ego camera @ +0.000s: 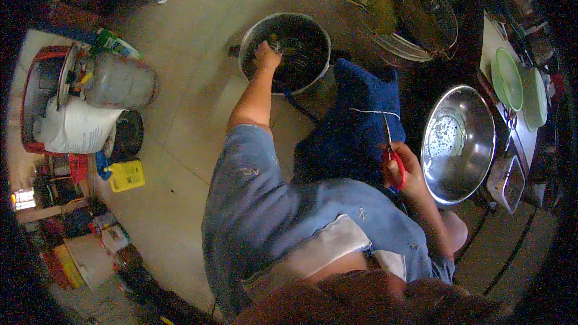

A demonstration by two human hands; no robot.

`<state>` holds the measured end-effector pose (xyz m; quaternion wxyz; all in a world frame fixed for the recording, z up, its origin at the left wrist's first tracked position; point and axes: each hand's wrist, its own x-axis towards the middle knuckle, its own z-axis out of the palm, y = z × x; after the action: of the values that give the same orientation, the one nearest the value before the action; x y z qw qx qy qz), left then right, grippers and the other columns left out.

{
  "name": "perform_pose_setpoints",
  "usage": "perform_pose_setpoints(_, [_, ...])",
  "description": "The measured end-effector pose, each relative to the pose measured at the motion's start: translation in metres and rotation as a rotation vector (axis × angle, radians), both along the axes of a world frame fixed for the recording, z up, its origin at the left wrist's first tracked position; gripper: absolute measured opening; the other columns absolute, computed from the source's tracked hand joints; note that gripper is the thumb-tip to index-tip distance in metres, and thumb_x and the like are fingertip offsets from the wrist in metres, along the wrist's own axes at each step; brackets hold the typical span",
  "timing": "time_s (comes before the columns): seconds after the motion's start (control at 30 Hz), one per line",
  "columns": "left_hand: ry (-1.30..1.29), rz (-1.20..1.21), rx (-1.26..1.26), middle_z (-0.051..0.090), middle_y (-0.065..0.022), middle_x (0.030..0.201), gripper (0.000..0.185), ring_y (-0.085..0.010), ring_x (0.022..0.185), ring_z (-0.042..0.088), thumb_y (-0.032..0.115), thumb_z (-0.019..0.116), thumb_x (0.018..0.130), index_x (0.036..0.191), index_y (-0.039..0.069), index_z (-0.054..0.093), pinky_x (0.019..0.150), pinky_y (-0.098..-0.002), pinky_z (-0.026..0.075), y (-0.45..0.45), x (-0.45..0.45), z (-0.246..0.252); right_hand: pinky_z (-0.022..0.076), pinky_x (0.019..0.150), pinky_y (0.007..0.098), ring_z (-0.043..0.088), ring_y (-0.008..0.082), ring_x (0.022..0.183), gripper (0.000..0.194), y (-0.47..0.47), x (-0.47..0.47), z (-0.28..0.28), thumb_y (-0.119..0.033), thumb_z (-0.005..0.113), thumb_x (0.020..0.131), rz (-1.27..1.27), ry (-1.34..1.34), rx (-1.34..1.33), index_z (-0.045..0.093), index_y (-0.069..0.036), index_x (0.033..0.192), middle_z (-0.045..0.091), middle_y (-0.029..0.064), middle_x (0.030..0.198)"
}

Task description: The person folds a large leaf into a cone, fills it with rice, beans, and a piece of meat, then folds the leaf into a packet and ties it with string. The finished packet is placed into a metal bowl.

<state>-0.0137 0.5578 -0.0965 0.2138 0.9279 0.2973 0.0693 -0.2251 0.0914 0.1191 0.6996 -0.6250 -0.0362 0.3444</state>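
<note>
My left hand (pixel 268 56) reaches into a round metal pot (pixel 326 38) on the floor, its fingers over the dark contents. Whether the fingers pinch something there is too blurred to tell. My right hand (pixel 412 167) holds scissors (pixel 396 171) with red handles beside my lap, blades pointing away from me. A thin white string (pixel 368 110) lies across the dark blue cloth (pixel 361 85) over my leg, near the blade tips. What lies in the pot is dark, with some pale streaks.
A shiny steel basin (pixel 481 144) stands to my right, with green plastic bowls (pixel 506 76) beyond it. A wire-rimmed basket (pixel 413 54) is at the upper right. At the left are a red-rimmed crate (pixel 29 99), a white sack (pixel 83 126) and a yellow container (pixel 128 176).
</note>
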Motion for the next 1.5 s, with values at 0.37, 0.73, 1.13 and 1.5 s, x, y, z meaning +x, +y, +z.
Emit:
perform_pose_setpoints(0.37, [0.005,-0.297,0.249,0.029,-0.0084,0.149,0.045,-0.0345,0.140,0.016,0.013,0.051,0.087,0.131,0.013,0.047,0.106,-0.0653,0.011,-0.104,-0.103,-0.044,0.0439,0.054,0.0244,0.052,0.0100,0.066,0.050,-0.033,-0.016,-0.005,-0.040,0.068,0.083,-0.203,-0.097,-0.133,0.050,-0.006,0.116,0.055,0.0006,0.085])
perform_pose_setpoints(0.73, [0.449,-0.415,0.269,0.062,-0.0088,0.117,0.035,-0.0330,0.111,0.056,0.015,0.055,0.085,0.120,0.013,0.060,0.094,-0.0595,0.038,-0.047,-0.128,-0.031,0.0437,0.068,0.0245,0.053,0.0109,0.077,0.055,-0.038,-0.015,-0.001,-0.040,0.070,0.081,-0.318,-0.069,-0.067,0.052,-0.002,0.117,0.057,0.0004,0.087])
perform_pose_setpoints(1.13, [0.131,-1.287,-0.904,0.052,-0.0117,0.131,0.057,-0.0199,0.118,0.051,0.004,0.069,0.079,0.132,0.001,0.046,0.100,-0.0340,0.040,-0.180,-0.161,0.250,0.0479,0.056,0.0264,0.055,0.0123,0.065,0.047,-0.124,-0.024,-0.023,-0.016,0.066,0.087,-0.646,-0.353,-0.298,0.047,-0.009,0.130,0.061,0.0073,0.083])
perform_pose_setpoints(1.5, [-0.118,-1.289,-1.246,0.062,-0.0132,0.115,0.035,-0.0204,0.108,0.058,0.002,0.060,0.086,0.121,-0.002,0.053,0.098,-0.0338,0.043,-0.297,-0.177,0.290,0.0495,0.070,0.0261,0.057,0.0126,0.076,0.041,-0.260,-0.050,0.018,-0.003,0.063,0.083,-0.867,-0.698,-0.515,0.053,-0.007,0.123,0.062,0.0042,0.091])
